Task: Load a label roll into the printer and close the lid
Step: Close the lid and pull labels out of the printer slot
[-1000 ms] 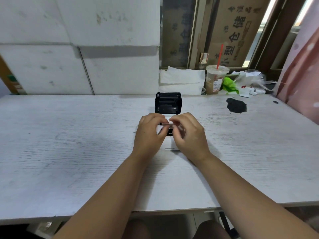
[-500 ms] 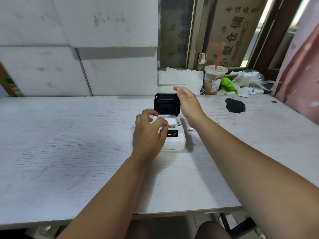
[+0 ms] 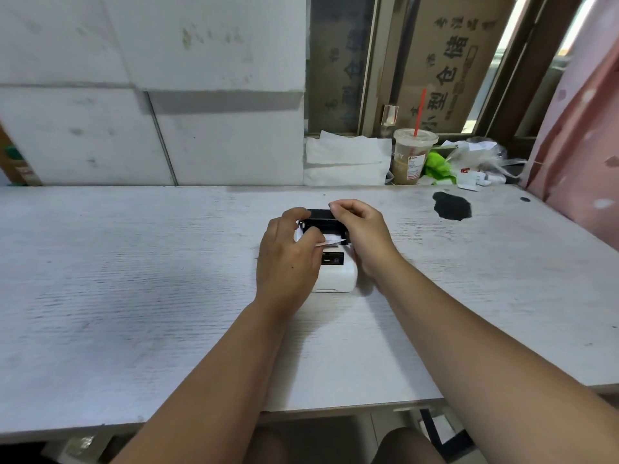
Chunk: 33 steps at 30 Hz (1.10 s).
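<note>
A small white label printer (image 3: 338, 274) sits mid-table with its black lid (image 3: 321, 218) tilted partly down over the paper bay. A strip of white label paper (image 3: 331, 239) sticks out from under the lid. My left hand (image 3: 288, 259) rests on the printer's left side, thumb and fingers pinching the paper end. My right hand (image 3: 363, 229) curls over the lid's right edge, fingers on top of it. The roll itself is hidden under the lid and hands.
The white table (image 3: 134, 279) has a black stain (image 3: 452, 205) at the back right. Behind it stand a drink cup with a red straw (image 3: 412, 155), folded white paper (image 3: 348, 159), a green wrapper and plastic bags (image 3: 475, 162). A wall closes off the back.
My right hand came back from above the upright lid and took hold of it. The lid has swung down from upright to partly lowered. My left hand still holds the paper end.
</note>
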Motion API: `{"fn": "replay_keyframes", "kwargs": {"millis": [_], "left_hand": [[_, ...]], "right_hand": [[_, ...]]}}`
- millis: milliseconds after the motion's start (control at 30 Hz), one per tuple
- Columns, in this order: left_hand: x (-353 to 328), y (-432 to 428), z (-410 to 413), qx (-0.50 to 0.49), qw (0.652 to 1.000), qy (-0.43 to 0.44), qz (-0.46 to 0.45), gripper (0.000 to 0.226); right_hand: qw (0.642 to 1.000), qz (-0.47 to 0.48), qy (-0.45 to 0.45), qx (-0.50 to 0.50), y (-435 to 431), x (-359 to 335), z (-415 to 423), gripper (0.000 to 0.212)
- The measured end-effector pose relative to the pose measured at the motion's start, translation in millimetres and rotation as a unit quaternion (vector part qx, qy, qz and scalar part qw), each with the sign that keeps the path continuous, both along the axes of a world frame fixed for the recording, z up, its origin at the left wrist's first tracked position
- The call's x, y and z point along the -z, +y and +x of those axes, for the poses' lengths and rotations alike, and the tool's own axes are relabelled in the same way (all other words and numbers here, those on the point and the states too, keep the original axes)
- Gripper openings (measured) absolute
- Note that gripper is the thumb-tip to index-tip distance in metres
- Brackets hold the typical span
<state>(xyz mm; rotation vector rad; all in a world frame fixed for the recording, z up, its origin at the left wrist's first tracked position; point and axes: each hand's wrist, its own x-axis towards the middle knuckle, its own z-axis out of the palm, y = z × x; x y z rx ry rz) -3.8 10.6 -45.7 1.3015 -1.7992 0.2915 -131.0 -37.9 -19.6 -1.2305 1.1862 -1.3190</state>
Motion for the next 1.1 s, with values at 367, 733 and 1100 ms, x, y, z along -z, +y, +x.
{"fn": "replay_keyframes", "kwargs": {"millis": [367, 733, 1100], "left_hand": [[-4, -1, 0, 0.030, 0.999, -0.013, 0.019, 0.014], [-2, 0, 1, 0.052, 0.996, 0.029, 0.062, 0.018], [-7, 6, 0, 0.066, 0.996, 0.042, 0.042, 0.034]], "right_hand": [[0.999, -0.001, 0.045, 0.008, 4, 8, 2, 0.016], [0.999, 0.014, -0.051, -0.008, 9, 18, 2, 0.018], [0.994, 0.012, -0.102, -0.032, 13, 25, -4, 0.024]]}}
